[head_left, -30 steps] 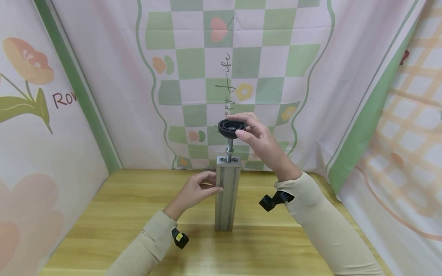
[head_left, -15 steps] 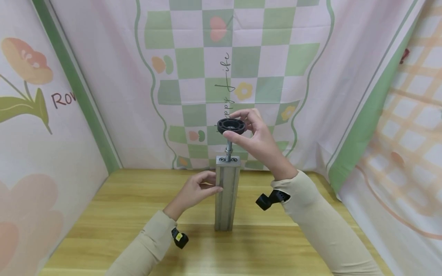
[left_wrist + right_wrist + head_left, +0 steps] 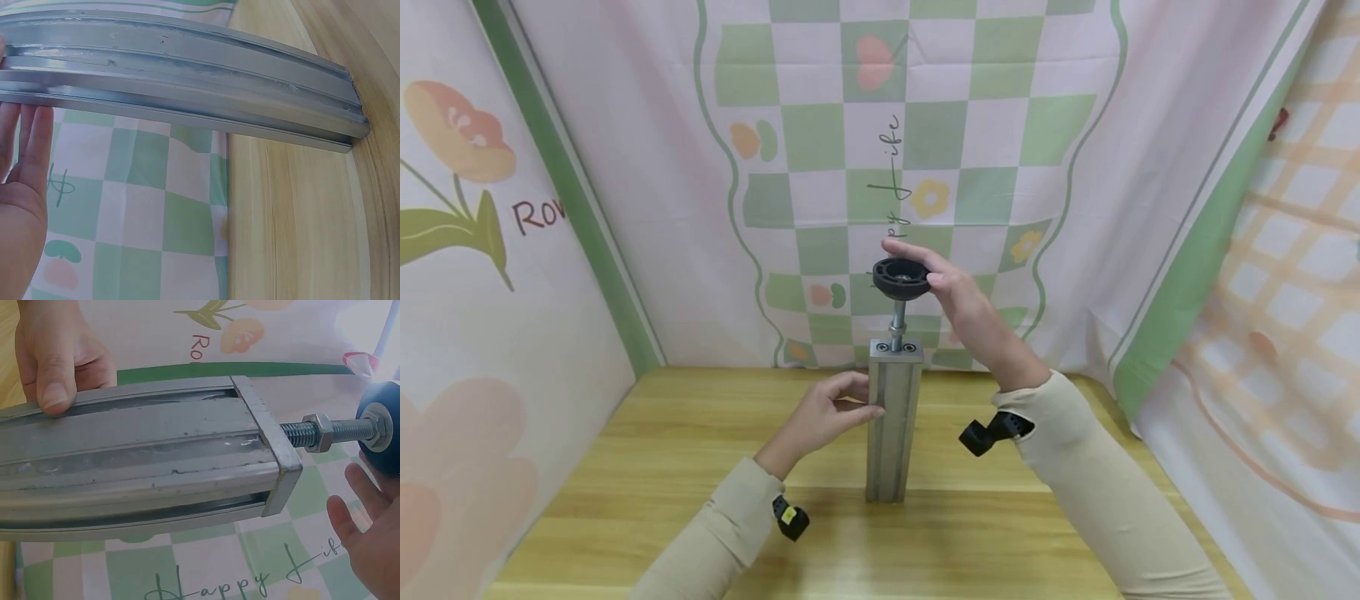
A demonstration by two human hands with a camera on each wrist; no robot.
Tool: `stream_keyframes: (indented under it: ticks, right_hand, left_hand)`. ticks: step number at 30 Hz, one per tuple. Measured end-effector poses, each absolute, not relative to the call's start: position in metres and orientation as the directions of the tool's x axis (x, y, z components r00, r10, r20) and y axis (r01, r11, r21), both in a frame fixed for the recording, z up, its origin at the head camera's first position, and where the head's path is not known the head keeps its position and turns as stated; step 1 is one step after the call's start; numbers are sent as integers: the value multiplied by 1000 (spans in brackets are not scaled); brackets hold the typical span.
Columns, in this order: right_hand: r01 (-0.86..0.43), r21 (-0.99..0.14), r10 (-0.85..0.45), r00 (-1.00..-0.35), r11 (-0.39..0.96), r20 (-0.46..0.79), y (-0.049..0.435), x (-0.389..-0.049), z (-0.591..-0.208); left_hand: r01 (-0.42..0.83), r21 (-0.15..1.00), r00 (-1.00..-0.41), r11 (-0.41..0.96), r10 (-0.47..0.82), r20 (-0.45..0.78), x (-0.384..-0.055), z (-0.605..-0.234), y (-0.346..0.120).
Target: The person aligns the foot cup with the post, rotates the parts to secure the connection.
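An aluminium profile [image 3: 889, 442] stands upright on the wooden table. My left hand [image 3: 820, 415] grips its upper left side, with the thumb on the near face and the fingers behind. On top, an end plate [image 3: 265, 440] carries a threaded rod [image 3: 353, 431] with a hex nut [image 3: 319, 432]. The rod bears a round black levelling foot [image 3: 901, 287]. Beside that foot, my right hand [image 3: 973, 317] has its fingers stretched out along the far rim, and the thumb lies at the right edge. In the right wrist view the right fingertips sit right below the foot.
The wooden table [image 3: 700, 433] reaches back to a printed cloth [image 3: 820, 200] with green and white checks. More cloth hangs at the left [image 3: 475, 333] and right. Each wrist wears a small black camera [image 3: 996, 432].
Half a second ago the right thumb and fingers were round the near and far rim of the levelling foot; now they are straightened and the thumb has drawn back right. The left hand stays put.
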State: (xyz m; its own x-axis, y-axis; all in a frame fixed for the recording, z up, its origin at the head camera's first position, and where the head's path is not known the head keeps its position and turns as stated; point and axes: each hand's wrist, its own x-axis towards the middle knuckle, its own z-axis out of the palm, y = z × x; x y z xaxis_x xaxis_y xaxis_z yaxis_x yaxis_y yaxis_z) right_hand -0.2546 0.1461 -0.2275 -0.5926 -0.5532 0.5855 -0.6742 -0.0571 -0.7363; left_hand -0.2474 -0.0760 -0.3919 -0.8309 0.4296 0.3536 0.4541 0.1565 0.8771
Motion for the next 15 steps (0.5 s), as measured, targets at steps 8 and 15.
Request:
stream_keyframes:
  ticks: [8, 15]
  right_hand:
    - [-666, -745, -560, -600, -47, 571, 148, -253, -228]
    - [-671, -741, -538, -625, -1, 566, 148, -251, -227]
  left_hand:
    - [459, 875, -828, 153, 429, 360, -247, -392, -76]
    - [456, 879, -826, 141, 433, 360, -247, -392, -76]
